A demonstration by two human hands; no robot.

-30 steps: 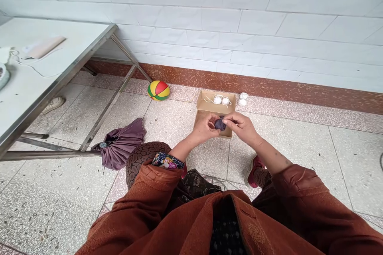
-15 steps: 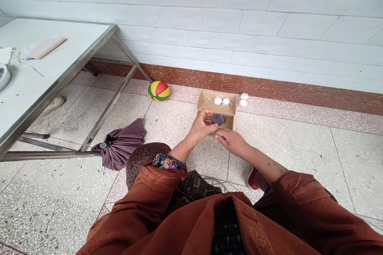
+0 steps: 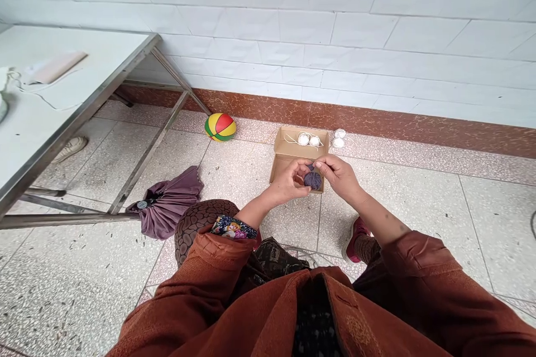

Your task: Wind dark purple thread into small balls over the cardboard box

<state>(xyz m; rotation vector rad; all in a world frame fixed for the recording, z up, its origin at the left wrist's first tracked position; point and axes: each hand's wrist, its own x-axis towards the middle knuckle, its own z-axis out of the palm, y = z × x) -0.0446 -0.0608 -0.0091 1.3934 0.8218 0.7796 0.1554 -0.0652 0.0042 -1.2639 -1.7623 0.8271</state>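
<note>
A ball of purple-grey yarn (image 3: 312, 181) sits in my left hand (image 3: 290, 183), whose fingers curl round its left side. Just above and to the right of the ball, my right hand (image 3: 338, 175) is closed in a pinch; a yarn strand between its fingertips is too fine to make out. Both hands are over an open cardboard box (image 3: 278, 163) on the floor. A bit of the same dark colour shows behind the ball, partly hidden by my fingers. Two white yarn balls (image 3: 309, 139) with loose ends rest on the box's raised lid.
More white yarn balls (image 3: 339, 138) lie right of the box by the wall. A colourful ball (image 3: 220, 127) stands near the leg of a metal-framed table (image 3: 84, 95) at left. A folded purple umbrella (image 3: 170, 201) lies by my knee. My shoe (image 3: 355, 240) is at right.
My right hand has moved from below the yarn ball up to its upper right side. The ball has shifted slightly right and down in my left hand.
</note>
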